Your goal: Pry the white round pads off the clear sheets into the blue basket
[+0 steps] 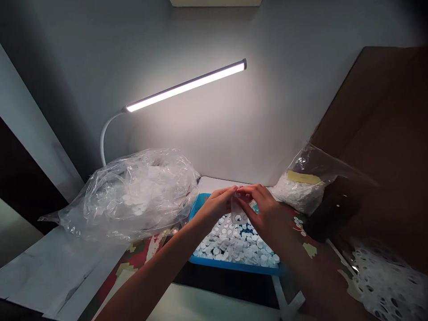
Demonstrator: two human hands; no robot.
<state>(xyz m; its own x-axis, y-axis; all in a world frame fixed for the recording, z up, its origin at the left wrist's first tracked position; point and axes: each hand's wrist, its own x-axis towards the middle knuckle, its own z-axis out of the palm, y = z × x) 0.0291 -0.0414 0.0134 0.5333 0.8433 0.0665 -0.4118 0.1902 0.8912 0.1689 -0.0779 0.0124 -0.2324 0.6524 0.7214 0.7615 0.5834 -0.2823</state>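
left forearm [150,272] nearest | left hand [221,200], right hand [262,206] pinching | translucent, round-cornered plastic piece [238,215]

The person's left forearm [167,268] and right forearm [296,261] are bare down to the lower edge of the view, both slim and smooth in outline, tapering to narrow wrists [204,218], with a bare left hand [221,200] and a bare right hand [265,206] whose fingers [257,191] look slender

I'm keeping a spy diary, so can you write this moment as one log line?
left hand: pinching clear plastic piece; right hand: touching it; below: blue tray holding white discs; gooseneck lamp: lit
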